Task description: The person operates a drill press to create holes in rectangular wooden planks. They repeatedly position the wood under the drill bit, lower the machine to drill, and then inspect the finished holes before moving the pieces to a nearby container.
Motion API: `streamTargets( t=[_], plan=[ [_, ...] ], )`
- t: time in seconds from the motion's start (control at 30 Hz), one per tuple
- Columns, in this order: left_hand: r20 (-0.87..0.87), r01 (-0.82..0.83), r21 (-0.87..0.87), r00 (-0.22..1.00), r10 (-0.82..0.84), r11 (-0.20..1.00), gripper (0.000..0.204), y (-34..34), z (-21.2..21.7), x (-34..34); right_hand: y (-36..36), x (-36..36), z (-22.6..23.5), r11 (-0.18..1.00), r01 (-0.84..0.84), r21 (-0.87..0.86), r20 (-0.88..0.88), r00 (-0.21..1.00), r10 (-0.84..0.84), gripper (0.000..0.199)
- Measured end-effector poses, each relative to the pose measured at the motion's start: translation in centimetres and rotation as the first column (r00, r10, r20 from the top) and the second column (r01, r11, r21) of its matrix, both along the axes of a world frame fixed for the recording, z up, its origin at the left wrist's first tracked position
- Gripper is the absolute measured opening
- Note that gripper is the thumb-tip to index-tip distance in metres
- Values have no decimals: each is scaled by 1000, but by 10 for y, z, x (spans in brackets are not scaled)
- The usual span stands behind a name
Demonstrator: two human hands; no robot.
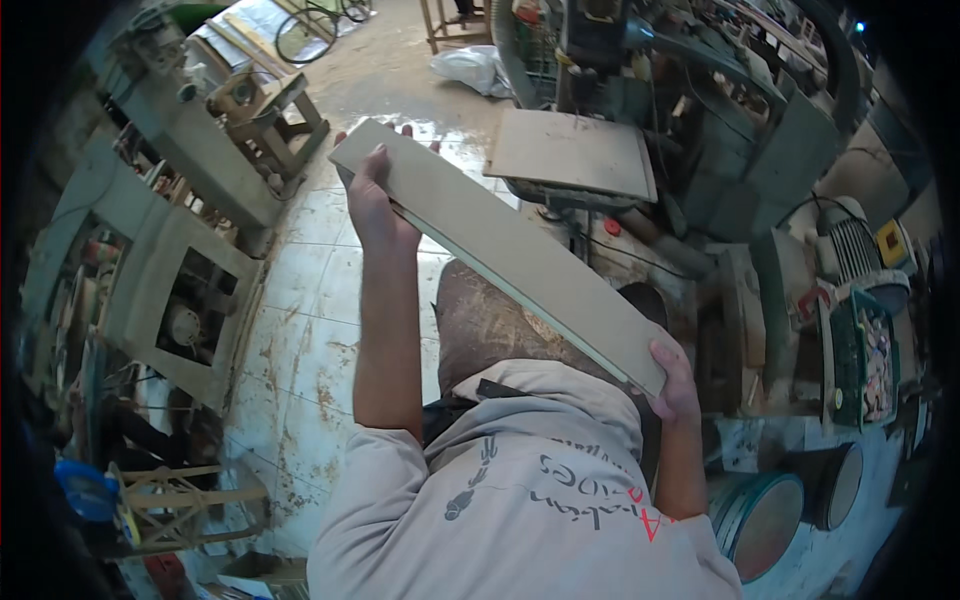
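Observation:
A long, flat, pale wooden board [510, 250] slants across in front of my body, its far end up at the left and its near end down at the right. My left hand [375, 205] is closed round the far end, with the thumb on the upper face and fingertips showing past the far edge. At the near end my right hand [675, 375] grips the corner, thumb on top; its other fingers are mostly hidden under the board. The board is held above my lap.
A machine with a flat board-like table [570, 152] stands ahead to the right. Grey machine housings [180, 300] line the left. At right are a motor [850, 245], a green crate of small items [865, 360] and round drums [765, 525]. Dust marks the tiled floor [305, 340].

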State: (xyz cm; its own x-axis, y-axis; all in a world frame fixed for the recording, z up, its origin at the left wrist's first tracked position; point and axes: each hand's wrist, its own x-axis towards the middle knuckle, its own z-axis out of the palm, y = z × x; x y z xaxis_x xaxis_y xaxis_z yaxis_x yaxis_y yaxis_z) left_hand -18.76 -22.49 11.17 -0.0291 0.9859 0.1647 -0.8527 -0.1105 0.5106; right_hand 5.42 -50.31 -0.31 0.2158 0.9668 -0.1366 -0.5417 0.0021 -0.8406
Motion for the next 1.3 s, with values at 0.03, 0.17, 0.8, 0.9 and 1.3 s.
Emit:
streamTargets(
  t=[0.03,0.17,0.8,0.9,1.3],
  plan=[
    [1,14,-32,1000,-14,999,60,6,-9,1,-4,4,4,998,-60,-3,0,998,60,43],
    [-46,38,-151,998,-46,988,64,30,-43,7,-1,-2,5,999,19,-50,-20,1000,-20,37],
    [5,412,-378,896,-443,829,58,1,-120,43,41,-34,24,990,-139,-6,-205,969,135,40],
    [73,504,-370,853,-516,780,64,10,-133,36,44,-41,42,967,-212,139,-227,944,239,43],
    [150,533,-397,841,-520,747,60,1,-145,39,51,-61,45,932,-298,207,-19,951,308,55]
  ],
)
